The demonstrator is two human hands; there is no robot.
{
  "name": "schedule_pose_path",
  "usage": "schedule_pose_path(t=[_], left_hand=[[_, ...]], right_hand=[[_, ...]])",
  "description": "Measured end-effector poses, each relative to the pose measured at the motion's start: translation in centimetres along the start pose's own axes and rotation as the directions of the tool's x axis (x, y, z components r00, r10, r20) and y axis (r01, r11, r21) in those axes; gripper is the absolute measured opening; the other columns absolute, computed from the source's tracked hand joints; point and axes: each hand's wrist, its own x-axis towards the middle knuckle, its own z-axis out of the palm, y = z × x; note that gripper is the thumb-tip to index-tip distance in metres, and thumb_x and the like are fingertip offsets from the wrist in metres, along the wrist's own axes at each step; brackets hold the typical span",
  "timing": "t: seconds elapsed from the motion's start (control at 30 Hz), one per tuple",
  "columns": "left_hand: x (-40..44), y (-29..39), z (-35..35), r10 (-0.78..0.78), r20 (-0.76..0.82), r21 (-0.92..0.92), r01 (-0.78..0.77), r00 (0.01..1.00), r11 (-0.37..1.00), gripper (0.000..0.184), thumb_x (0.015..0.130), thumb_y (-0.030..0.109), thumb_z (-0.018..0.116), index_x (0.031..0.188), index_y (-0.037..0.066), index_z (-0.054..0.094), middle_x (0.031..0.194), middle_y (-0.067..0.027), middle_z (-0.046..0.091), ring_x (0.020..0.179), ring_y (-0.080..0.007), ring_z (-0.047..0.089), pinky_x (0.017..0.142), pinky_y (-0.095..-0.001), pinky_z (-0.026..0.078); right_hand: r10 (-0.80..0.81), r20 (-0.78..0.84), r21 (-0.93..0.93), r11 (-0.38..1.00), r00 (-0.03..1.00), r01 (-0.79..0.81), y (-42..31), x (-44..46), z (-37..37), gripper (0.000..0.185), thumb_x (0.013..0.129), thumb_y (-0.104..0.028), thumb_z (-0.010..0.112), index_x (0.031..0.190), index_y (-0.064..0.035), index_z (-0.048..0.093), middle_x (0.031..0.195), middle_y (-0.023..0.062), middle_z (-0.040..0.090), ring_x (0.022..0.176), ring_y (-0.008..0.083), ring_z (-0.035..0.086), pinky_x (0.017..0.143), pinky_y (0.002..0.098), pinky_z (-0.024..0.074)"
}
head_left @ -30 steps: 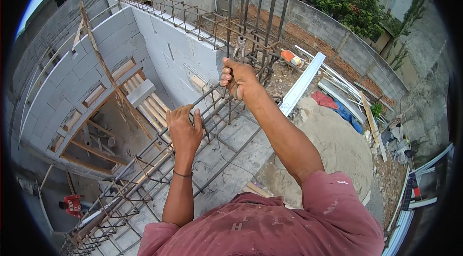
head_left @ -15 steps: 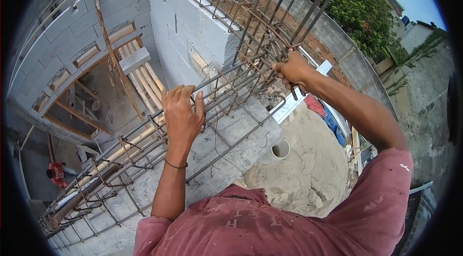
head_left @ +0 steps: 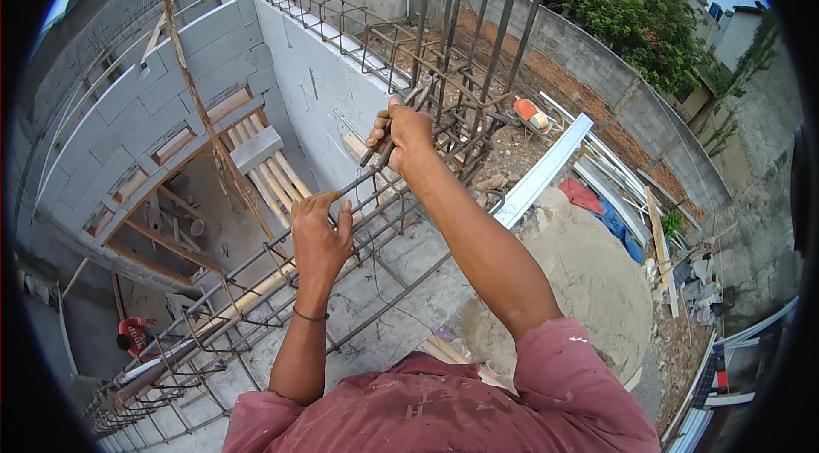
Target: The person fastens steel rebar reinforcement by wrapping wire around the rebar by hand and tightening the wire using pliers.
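My right hand (head_left: 408, 139) is closed around dark metal pincers (head_left: 418, 100), with the handles sticking out below the fist and the jaws pointing up by the cage corner. My left hand (head_left: 319, 231) rests on a long steel rebar (head_left: 363, 178) at the cage's upper edge, its fingers curled over the bar and the thumb apart. The rebar cage (head_left: 222, 327), tied with stirrups, runs diagonally along the top of a concrete slab (head_left: 408, 270). Whether the pincers' jaws grip wire cannot be made out.
Upright rebars (head_left: 516, 18) rise at the corner. Left, beyond the cage, is a drop into a room with light block walls (head_left: 294, 69), a wooden prop (head_left: 192, 69) and a person in red (head_left: 134, 335). A sand pile (head_left: 589, 282) and a wheelbarrow (head_left: 531, 115) lie below right.
My right hand has moved left with the pincers, from the far side of the corner bars toward the left hand. The left hand stays on the bar. The view has shifted.
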Motion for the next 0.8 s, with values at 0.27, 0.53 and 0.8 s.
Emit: schedule_pose_path(t=[0.27, 0.53, 0.8], left_hand=[[-1.0, -0.4, -0.5, 0.099, -0.07, 0.088, -0.093, 0.993, 0.992, 0.02, 0.091, 0.015, 0.071, 0.104, 0.001, 0.072, 0.099, -0.0188, 0.073, 0.102, -0.0366, 0.065, 0.096, -0.0474, 0.047], [-0.1, -1.7, -1.3, -0.118, -0.236, -0.337, 0.033, 0.964, 0.941, 0.02, 0.098, 0.016, 0.065, 0.104, -0.001, 0.074, 0.092, -0.0137, 0.075, 0.084, -0.024, 0.07, 0.078, -0.0368, 0.053], [12.7, 8.5, 1.9, 0.186, 0.101, -0.466, -0.118, 0.977, 0.877, 0.023, 0.096, 0.014, 0.07, 0.114, 0.001, 0.074, 0.095, -0.0092, 0.077, 0.089, -0.014, 0.07, 0.078, -0.0298, 0.054]], right_hand=[[0.144, 0.121, 0.223, 0.96, 0.982, -0.168, 2.1, -2.7, 2.8, 0.025, 0.11, -0.023, 0.04, 0.117, -0.0012, 0.05, 0.107, 0.0229, 0.064, 0.088, 0.032, 0.07, 0.093, 0.0705, 0.0511], [0.164, 0.813, 0.157, 0.863, 0.559, -0.48, 3.7, -15.7, -5.5, 0.048, 0.109, -0.028, 0.046, 0.138, 0.01, 0.047, 0.122, 0.0264, 0.066, 0.113, 0.0387, 0.068, 0.098, 0.0549, 0.0571], [0.021, 0.547, -0.015, 1.0, 0.837, -0.016, 4.7, -21.4, -24.6, 0.058, 0.104, -0.024, 0.059, 0.142, 0.0151, 0.043, 0.112, 0.0285, 0.069, 0.101, 0.0372, 0.073, 0.09, 0.053, 0.0607]])
